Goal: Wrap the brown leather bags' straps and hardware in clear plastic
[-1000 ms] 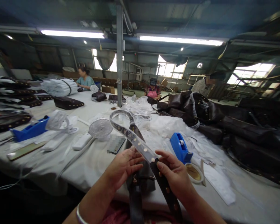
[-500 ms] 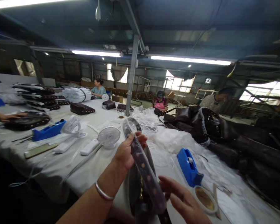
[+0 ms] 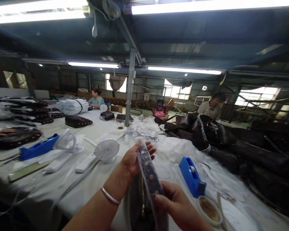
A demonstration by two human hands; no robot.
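Two hands are engaged on one long, dark strap with round metallic studs and a clear plastic sleeve [image 3: 148,170]. My left hand [image 3: 132,162], with a silver bangle [image 3: 110,197] at the wrist, grips the upper end, thumb on the near face, fingers partly spread behind. My right hand [image 3: 177,205] pinches the lower section, thumb laid across the sleeve. The strap slopes between both hands, in front of my body, above a dark brown bag with a gold-coloured zip [image 3: 135,197]; the bag's lower part is hidden.

Adjacent items on the white-covered table [image 3: 86,192]:
- Left: a white round-headed fan [image 3: 107,148].
- Right: a blue plastic tape dispenser [image 3: 190,178], with a wide tape roll with a brownish centre [image 3: 209,210] just beside its near end.
- Beyond the hands: crumpled translucent plastic sheeting [image 3: 175,147], with a heap of dark brown bags [image 3: 231,154] to its right.
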